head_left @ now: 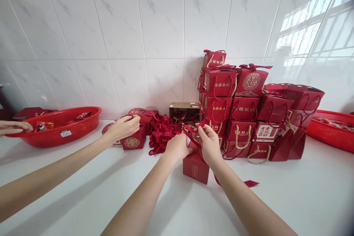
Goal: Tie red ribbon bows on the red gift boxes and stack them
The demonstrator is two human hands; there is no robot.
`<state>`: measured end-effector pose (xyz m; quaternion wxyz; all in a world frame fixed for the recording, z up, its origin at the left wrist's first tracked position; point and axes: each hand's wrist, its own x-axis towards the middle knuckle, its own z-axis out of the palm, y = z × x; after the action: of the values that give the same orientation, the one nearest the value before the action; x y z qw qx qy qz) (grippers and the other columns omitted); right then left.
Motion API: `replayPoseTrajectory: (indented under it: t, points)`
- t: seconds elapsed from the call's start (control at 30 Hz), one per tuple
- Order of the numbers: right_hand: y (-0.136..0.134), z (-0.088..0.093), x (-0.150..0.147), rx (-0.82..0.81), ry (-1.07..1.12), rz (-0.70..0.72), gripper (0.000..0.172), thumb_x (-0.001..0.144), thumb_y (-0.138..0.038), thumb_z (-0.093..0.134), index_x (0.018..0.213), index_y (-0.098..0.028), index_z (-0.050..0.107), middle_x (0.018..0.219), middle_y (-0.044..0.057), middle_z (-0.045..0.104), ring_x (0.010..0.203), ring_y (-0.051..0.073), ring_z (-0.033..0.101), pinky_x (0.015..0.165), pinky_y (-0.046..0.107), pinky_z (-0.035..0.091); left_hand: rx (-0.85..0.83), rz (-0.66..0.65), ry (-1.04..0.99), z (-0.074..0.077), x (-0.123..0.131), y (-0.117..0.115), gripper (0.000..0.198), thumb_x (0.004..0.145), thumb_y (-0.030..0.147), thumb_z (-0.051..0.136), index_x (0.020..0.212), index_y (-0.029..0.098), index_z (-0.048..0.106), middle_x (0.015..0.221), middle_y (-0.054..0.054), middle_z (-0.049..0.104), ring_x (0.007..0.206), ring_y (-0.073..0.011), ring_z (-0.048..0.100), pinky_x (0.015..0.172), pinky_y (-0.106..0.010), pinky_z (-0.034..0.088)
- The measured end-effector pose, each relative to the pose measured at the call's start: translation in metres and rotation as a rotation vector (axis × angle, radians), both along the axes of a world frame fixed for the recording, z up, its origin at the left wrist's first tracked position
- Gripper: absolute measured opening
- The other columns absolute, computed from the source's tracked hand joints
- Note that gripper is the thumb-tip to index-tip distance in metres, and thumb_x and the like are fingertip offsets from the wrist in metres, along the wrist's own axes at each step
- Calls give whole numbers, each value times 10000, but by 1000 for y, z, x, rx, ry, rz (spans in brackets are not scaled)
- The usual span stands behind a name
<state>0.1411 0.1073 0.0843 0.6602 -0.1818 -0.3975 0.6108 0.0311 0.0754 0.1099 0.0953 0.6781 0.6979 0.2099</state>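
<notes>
A small red gift box (195, 169) stands on the white table in front of me, between my two hands. Dark red ribbon (189, 129) is looped above its top. My left hand (177, 146) is closed at the top of the box, with its fingers on the ribbon. From the other side, my right hand (210, 145) pinches the ribbon between thumb and fingers. One ribbon tail (251, 183) trails onto the table right of the box, partly hidden by my right wrist. Just beyond my left hand lies a heap of loose red ribbons (163, 132).
At left, a co-worker's hand (125, 129) is at a red box (134, 141); another hand (16, 127) touches a red basket (62, 132) holding packets. Stacked red gift boxes (245, 112) stand right of centre, beside another red basket (332, 136). An open cardboard box (184, 105) stands by the tiled wall.
</notes>
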Motion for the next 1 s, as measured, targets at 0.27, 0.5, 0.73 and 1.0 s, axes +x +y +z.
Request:
replayPoseTrajectory:
  t: [0.27, 0.5, 0.73, 1.0]
  points:
    - [5, -2, 3, -169, 75, 71, 352, 519, -354, 832, 784, -185, 673, 603, -47, 550, 548, 81, 496, 554, 227, 455, 53, -100, -176, 15, -20, -3, 319, 757, 262, 586, 1074, 231, 602, 917, -36, 712, 730, -184, 677, 541, -232, 474]
    - [8, -3, 2, -199, 45, 33, 321, 539, -289, 770, 806, -204, 615, 494, -93, 432, 456, 66, 371, 472, 208, 341, 113, -65, -292, 27, -26, -11, 146, 781, 317, 613, 872, 217, 669, 875, -54, 718, 617, -171, 648, 442, -226, 441]
    - [11, -8, -2, -169, -134, 47, 355, 525, -244, 704, 845, -196, 557, 510, -87, 483, 444, 73, 368, 471, 216, 291, 100, -54, -334, 24, -28, -6, 99, 784, 242, 619, 867, 211, 663, 891, -54, 729, 775, -191, 687, 622, -244, 528]
    - [6, -12, -4, -40, -366, -48, 282, 609, -274, 663, 851, -194, 543, 446, -129, 353, 448, 76, 273, 477, 218, 211, 31, -56, -447, 21, -27, -3, 197, 806, 223, 584, 998, 200, 622, 996, -65, 732, 617, -143, 668, 526, -236, 535]
